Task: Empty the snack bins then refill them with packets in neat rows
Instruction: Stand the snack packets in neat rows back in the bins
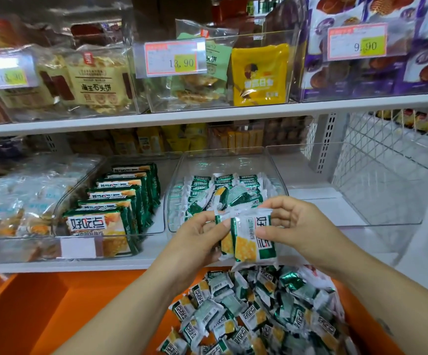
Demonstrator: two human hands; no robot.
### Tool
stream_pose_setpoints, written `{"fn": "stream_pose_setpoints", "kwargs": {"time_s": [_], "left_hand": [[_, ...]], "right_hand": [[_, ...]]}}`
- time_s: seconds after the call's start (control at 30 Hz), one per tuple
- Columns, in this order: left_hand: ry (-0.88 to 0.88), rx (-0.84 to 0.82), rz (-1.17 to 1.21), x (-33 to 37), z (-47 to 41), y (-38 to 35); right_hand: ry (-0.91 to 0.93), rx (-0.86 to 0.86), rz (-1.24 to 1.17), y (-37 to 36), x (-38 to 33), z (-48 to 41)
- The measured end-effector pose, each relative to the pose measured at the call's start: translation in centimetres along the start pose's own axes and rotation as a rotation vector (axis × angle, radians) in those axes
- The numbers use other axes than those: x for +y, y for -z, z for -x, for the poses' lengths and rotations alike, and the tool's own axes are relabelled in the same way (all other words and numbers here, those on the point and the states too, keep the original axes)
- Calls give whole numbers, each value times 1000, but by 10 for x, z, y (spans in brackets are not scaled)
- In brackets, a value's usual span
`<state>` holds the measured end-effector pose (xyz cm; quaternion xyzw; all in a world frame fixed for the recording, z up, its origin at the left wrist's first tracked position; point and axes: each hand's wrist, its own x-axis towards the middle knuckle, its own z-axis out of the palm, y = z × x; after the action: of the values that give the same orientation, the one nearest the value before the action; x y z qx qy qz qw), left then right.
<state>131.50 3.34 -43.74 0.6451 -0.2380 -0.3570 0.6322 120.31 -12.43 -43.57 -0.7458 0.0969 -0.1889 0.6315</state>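
A loose heap of small green-and-white snack packets (259,316) lies on the orange surface (54,303). Above it, the left hand (197,237) and the right hand (297,226) both close their grip, with curled fingers, on a few held packets (248,239). Just behind stands the clear plastic bin (276,162), which has packets in rows.

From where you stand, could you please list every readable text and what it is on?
"13.90": pink-and-yellow price tag on the upper middle clear bin.
"9.90": matching price tag on the upper right bin.
"好吃点": front green-and-yellow packet in the lower bin.
Upper left tag, small print: too blurred.
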Motion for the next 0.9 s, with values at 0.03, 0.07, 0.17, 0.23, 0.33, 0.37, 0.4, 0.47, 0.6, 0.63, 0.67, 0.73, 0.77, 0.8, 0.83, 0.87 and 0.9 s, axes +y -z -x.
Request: {"fn": "stream_pose_setpoints", "kwargs": {"time_s": [0.03,0.07,0.17,0.23,0.33,0.37,0.4,0.47,0.6,0.63,0.67,0.73,0.77,0.8,0.83,0.87,0.9], "left_hand": [[-10,-25,-11,0,1,-1],[-22,-50,-23,0,1,-2],[-88,-85,-153,-4,2,-2],[-115,-75,-167,-6,1,-4],[-176,-46,-131,-3,1,-7],[-198,-42,-134,0,2,-7],[-216,-49,-140,3,2,-9],[-219,-107,-171,8,3,-10],[-206,-163,-272,20,-10,7],[-241,-84,-335,22,-18,15],[-285,27,-423,24,-27,26],[-374,277,-608,24,-42,48],[-400,366,-669,21,-49,58],[-406,416,-693,16,-56,69],[-391,438,-700,11,-61,77],[-371,444,-698,5,-66,82],[-349,442,-685,1,-69,86]], "right_hand": [[6,31,11,-1,1,-1],[11,60,26,-1,2,-1],[35,111,61,-5,3,0],[39,164,90,-8,7,1],[-66,67,54,-9,11,-1],[-112,7,4,-7,13,-2],[-138,-39,-44,-4,14,-2],[-128,-99,-64,2,8,-1],[-76,-75,75,12,-16,-6],[-90,-3,146,17,-20,-12],[-96,64,267,23,-24,-20],[-75,87,534,33,-30,-41],[-55,46,636,36,-32,-52],[-42,-14,753,36,-34,-64],[-39,-84,905,35,-34,-76],[-46,-162,1075,32,-34,-87],[-71,-245,1239,29,-31,-97]]}}
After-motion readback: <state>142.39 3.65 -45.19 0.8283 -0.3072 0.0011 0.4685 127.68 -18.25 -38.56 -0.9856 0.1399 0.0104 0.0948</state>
